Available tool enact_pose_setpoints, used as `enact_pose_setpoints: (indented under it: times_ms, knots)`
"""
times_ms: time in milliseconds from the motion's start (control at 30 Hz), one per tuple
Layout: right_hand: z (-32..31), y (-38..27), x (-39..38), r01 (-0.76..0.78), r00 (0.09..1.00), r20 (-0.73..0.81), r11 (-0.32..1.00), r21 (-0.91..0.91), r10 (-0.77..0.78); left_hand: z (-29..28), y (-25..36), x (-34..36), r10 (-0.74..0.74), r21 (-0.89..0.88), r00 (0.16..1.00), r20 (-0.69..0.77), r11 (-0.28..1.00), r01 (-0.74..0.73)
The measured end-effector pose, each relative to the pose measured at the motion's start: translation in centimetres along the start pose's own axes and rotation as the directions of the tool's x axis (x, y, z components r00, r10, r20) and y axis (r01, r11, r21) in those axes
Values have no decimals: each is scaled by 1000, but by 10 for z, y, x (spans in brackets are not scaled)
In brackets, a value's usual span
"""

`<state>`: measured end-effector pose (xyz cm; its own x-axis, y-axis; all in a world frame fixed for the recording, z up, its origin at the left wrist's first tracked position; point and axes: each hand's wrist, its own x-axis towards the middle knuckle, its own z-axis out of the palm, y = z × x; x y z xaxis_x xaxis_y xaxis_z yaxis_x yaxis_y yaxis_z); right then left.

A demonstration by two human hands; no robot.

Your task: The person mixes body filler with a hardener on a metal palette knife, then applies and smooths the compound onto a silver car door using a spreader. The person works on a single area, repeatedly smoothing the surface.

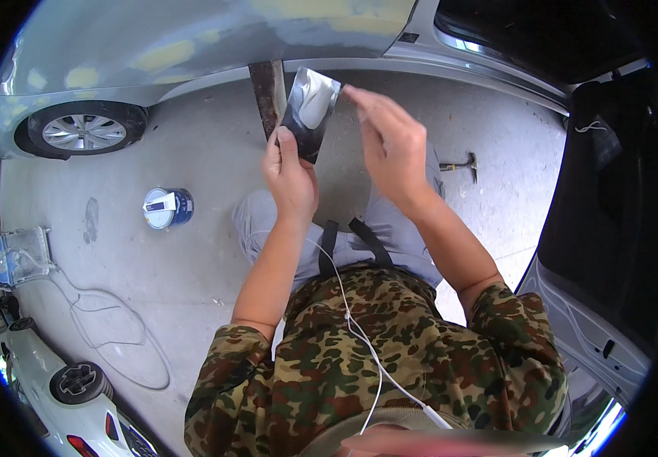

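Observation:
My left hand (291,171) grips the lower end of a dark rectangular plate (312,142), thumb on its face. A smear of pale grey paste (315,95) covers much of the plate's upper half. Close to the plate's upper right corner is my right hand (393,137), its fingers bent together and slightly blurred. Whether a thin tool sits between those fingers is hidden. Beyond the hands stands a grey car body (230,38) with yellowish filler patches (165,55).
On the floor at left is a blue-and-white can (180,207) with a pale flat item on its lid. A hammer (470,167) lies right of my knees. An open car door (599,228) fills the right side. A white car (62,381) and a looping hose (146,343) are lower left.

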<state>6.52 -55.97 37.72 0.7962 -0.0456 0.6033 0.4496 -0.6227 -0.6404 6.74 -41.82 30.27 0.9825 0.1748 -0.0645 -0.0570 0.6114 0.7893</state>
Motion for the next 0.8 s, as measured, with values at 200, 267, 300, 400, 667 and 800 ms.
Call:
enact_pose_setpoints:
  times_ms: [200, 267, 300, 400, 667, 800]
  knots:
    - [3, 0, 5, -76, 995, 73, 977, 199, 63, 17, 18, -9, 182, 282, 971, 156, 934, -221]
    - [4, -1, 0, -94, 994, 68, 973, 211, 82, 22, 27, -7, 216, 339, 955, 201, 900, -275]
    - [5, -1, -2, -78, 996, 69, 974, 214, 64, 25, 31, -5, 240, 354, 947, 216, 884, -305]
    - [2, 0, -8, -47, 996, 89, 970, 238, 26, 34, 48, 7, 325, 385, 915, 239, 833, -397]
    - [-16, 5, 29, -438, 745, 188, 257, 862, 640, -6, 87, 23, 89, -362, 951, 295, 932, 25]
    - [-21, -2, 32, -385, 807, 188, 259, 886, 559, -13, 32, 2, -232, -274, 936, 266, 912, 304]
